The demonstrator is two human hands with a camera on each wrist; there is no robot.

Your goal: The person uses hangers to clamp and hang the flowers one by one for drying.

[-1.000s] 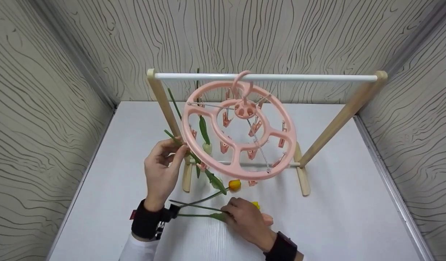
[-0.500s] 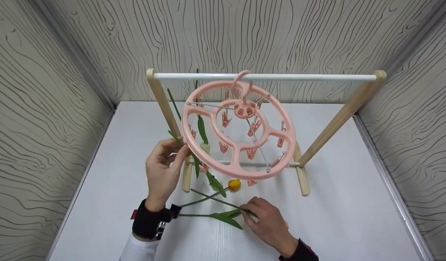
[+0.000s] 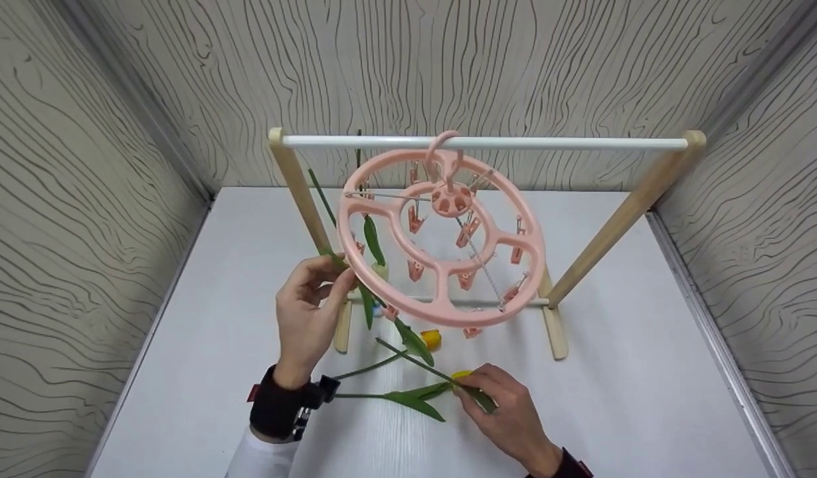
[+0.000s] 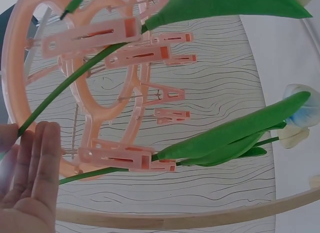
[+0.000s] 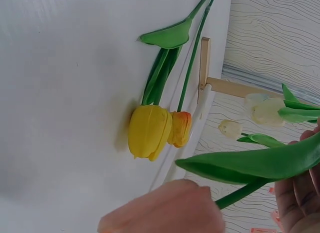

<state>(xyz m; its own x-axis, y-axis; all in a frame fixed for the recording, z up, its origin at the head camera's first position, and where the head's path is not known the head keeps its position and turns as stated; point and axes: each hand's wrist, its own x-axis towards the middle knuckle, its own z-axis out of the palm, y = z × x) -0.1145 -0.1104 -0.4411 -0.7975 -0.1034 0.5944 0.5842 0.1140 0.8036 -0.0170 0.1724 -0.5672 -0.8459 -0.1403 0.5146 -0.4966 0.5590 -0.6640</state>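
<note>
My left hand (image 3: 309, 315) pinches the green stem of an artificial tulip at the left rim of a round pink clip hanger (image 3: 442, 292). In the left wrist view this stem (image 4: 70, 83) runs to a pink clothes peg (image 4: 92, 38), with a broad leaf (image 4: 225, 8) beyond it. My right hand (image 3: 508, 411) pinches another tulip by its stem (image 3: 415, 362), just above the table. Its leaf (image 5: 245, 163) shows in the right wrist view, near a blurred pink bloom (image 5: 165, 208). A yellow tulip (image 5: 150, 133) and an orange-yellow tulip (image 5: 181, 128) lie on the table.
The hanger hooks over a white bar (image 3: 568, 143) on a wooden stand (image 3: 601, 219). Several other pegs (image 3: 468, 232) dangle from it. A peg (image 4: 115, 158) holds another tulip with a pale bloom (image 4: 295, 138). Patterned walls (image 3: 408, 66) enclose the white table (image 3: 621, 398).
My right hand has moved right with its tulip, drawing the stem across those on the table. My left hand has shifted slightly right, and the hanger has turned a little.
</note>
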